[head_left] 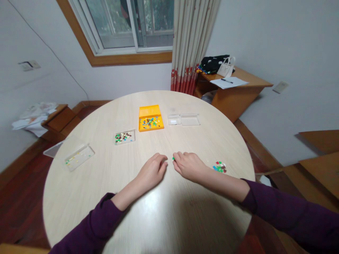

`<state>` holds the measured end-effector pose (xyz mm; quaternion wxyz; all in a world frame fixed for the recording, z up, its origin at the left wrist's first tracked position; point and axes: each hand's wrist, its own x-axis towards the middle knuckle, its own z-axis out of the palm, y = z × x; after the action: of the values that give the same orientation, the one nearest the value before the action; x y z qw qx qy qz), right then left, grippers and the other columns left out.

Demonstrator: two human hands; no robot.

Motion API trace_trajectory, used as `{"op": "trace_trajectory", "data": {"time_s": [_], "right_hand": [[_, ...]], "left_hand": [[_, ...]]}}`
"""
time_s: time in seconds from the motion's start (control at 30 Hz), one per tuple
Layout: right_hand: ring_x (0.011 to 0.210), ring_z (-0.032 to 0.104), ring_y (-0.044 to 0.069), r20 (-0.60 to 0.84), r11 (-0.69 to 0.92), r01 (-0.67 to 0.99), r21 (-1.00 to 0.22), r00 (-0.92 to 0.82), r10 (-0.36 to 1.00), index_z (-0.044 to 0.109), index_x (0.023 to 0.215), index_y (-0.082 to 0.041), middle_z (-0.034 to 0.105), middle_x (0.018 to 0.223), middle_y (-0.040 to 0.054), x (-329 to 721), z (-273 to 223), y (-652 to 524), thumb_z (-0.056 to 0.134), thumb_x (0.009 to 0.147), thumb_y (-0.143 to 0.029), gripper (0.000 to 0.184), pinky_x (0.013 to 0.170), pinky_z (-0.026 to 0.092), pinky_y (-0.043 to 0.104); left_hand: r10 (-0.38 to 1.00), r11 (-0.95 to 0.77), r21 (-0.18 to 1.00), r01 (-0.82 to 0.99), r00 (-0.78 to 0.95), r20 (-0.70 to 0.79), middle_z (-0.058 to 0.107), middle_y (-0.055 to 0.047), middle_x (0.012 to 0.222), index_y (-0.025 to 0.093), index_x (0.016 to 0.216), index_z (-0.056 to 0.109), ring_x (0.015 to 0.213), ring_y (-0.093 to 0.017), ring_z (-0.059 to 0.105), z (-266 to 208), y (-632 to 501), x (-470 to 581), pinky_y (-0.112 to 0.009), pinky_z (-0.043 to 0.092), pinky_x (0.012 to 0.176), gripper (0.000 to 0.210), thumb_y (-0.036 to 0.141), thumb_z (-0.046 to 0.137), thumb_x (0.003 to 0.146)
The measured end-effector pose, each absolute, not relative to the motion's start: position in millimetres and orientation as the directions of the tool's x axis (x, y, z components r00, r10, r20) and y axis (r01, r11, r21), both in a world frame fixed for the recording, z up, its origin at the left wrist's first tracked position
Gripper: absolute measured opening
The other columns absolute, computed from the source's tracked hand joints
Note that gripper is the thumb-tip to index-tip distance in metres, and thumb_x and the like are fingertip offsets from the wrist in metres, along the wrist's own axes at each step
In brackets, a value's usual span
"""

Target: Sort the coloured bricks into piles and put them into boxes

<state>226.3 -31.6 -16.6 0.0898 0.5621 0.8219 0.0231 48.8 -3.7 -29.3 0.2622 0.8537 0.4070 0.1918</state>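
Observation:
Over the middle of the round table, my right hand (188,165) is closed, with a small green piece (173,159) showing at its fingertips. My left hand (152,170) rests just to the left, its thumb and forefinger slightly apart, and nothing visible between them. Beyond my right wrist lies a loose pile of small flat pieces (219,167) in green, blue, red, white and brown. A yellow box (151,128) with its lid up holds many coloured bits. Left of it, a clear box (125,142) contains green, brown and pale pieces.
The pale round table (127,218) carries another clear case (81,162) at the left, a few yellow and green bits inside. An opened clear case (190,120) with a white item stands at the back. A wooden desk (238,95) with paper and bags is behind right.

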Motion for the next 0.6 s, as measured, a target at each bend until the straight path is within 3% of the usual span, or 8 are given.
{"op": "trace_trajectory", "data": {"time_s": [0.3, 0.6], "right_hand": [[0.093, 0.066, 0.026, -0.088, 0.315, 0.947, 0.066, -0.309, 0.947, 0.059, 0.107, -0.014, 0.070, 0.099, 0.0121, 230.0, -20.2, -7.2, 0.033, 0.098, -0.029, 0.031, 0.068, 0.042, 0.032], [0.085, 0.070, 0.028, -0.124, 0.316, 0.944, 0.091, -0.304, 0.945, 0.057, 0.109, -0.010, 0.072, 0.090, 0.0166, 228.9, -20.4, 7.1, 0.026, 0.101, -0.029, 0.037, 0.060, 0.040, 0.031]], "left_hand": [[0.801, -0.543, 0.623, 0.563, 0.570, 0.183, 0.066, -0.009, 0.086, 0.013, 0.096, 0.064, 0.086, -0.020, 0.063, -33.2, -1.0, 47.8, -0.034, 0.051, 0.081, 0.020, 0.017, 0.045, 0.089], [0.807, -0.544, 0.631, 0.553, 0.551, 0.213, 0.067, -0.009, 0.087, 0.014, 0.094, 0.064, 0.082, -0.020, 0.063, -38.8, -1.3, 47.9, -0.034, 0.050, 0.078, 0.022, 0.016, 0.042, 0.089]]}}
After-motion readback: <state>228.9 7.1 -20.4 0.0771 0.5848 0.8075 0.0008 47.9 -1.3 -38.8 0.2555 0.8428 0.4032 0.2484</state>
